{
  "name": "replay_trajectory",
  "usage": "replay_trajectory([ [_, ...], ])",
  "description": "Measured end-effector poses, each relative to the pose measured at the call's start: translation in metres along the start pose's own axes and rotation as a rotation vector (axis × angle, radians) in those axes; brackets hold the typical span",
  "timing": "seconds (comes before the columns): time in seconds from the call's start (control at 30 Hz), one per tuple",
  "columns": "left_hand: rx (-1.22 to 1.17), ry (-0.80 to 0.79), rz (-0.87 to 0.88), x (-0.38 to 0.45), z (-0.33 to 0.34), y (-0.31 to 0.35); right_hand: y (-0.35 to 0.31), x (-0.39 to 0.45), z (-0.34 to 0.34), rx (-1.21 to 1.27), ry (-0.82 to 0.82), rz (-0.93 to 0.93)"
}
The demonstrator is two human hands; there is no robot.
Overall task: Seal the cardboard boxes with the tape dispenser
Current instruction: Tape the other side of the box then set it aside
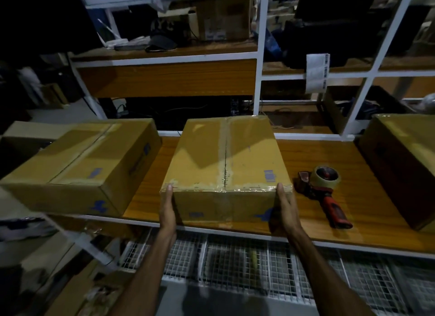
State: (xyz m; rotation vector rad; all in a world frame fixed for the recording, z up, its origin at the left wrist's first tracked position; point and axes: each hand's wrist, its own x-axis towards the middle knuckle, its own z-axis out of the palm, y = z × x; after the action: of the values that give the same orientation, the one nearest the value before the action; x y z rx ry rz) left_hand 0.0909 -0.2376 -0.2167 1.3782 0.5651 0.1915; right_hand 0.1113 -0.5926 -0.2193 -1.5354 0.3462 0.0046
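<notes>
Now both hands flat, fingers straight: left hand [167, 208] and right hand [286, 210] pressing near corners of middle brown cardboard box [226, 160], centred on wooden shelf top [329, 155]. Long axis, w/ taped centre seam, runs away from body. Red-handled tape dispenser [326, 191] just right of that box, apart, handle toward body; right hand nearer. Left brown carton [77, 165] near, overhanging front edge. Open room betw. middle box and right-edge brown carton [404, 165].

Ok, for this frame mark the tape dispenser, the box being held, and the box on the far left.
tape dispenser [327, 178]: head view, on the tape roll.
middle box [226, 155]: head view, top face beside the centre seam.
left box [77, 160]: head view, top face near its taped seam.
</notes>
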Motion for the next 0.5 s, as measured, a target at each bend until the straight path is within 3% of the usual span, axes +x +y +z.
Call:
replay_trajectory([
  [0.27, -0.257, 0.069, -0.005, -0.062, 0.002, 0.011, -0.021, -0.075, 0.017, 0.108, 0.157, -0.069],
  [0.5, -0.326, 0.139, 0.021, -0.092, -0.02, 0.014, -0.014, -0.134, 0.029, 0.203, 0.329, -0.151],
])
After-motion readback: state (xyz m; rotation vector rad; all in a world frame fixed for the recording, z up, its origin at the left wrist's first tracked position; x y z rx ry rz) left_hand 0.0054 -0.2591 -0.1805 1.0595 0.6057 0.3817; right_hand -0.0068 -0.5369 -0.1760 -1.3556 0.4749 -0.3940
